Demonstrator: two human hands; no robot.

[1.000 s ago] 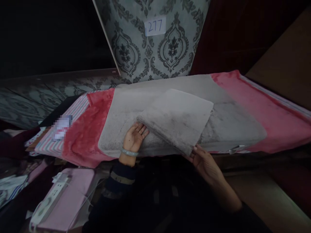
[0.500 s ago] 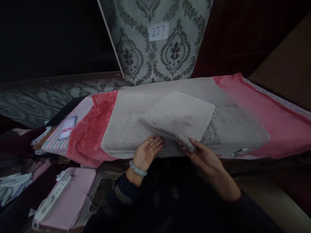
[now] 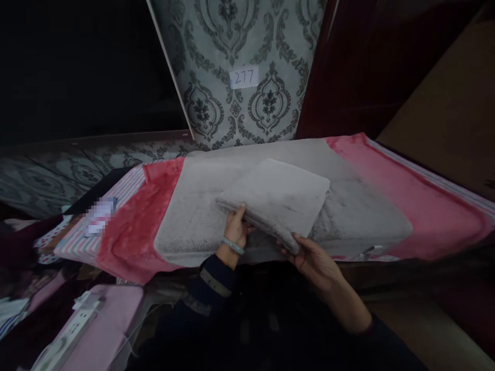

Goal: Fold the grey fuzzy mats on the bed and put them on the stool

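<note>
both hands, left hand (image 3: 236,230) and right hand (image 3: 313,257), grip folded grey mat (image 3: 278,198).

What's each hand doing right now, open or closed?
Left hand: closed, gripping the near-left edge of the folded grey plush mat.
Right hand: closed, gripping that mat's near corner.

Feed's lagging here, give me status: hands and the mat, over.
Left hand and right hand both gripping near edge of small grey plush square mat. Near edge raised over larger grey plush mat on pink fleece blanket. Nothing blocking.
</note>
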